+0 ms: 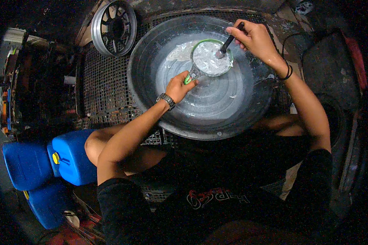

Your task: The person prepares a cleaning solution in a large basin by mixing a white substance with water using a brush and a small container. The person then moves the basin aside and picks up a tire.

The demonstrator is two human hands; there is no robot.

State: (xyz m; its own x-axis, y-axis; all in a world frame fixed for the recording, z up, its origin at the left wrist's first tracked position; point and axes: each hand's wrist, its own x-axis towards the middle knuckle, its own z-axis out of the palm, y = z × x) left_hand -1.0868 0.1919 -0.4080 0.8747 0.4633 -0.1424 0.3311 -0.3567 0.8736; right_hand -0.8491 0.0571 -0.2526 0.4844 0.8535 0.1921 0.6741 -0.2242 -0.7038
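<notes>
My left hand grips the green and grey handle of a round dipper, held over a wide black plastic basin. A whitish, creamy paste fills the dipper's bowl. Above the basin's right rear part, my right hand holds a brush by its dark handle, slanting down to the left, with its lower end in the paste. Inside the basin lies a shallow, cloudy grey liquid, with a paler patch of residue behind the dipper.
A silver alloy wheel rim stands behind the basin's left side, on a black plastic grating. Several blue jerrycans, one with a yellow cap, are beside my left knee. Dark clutter lines the left, and a dark bulky object stands at right.
</notes>
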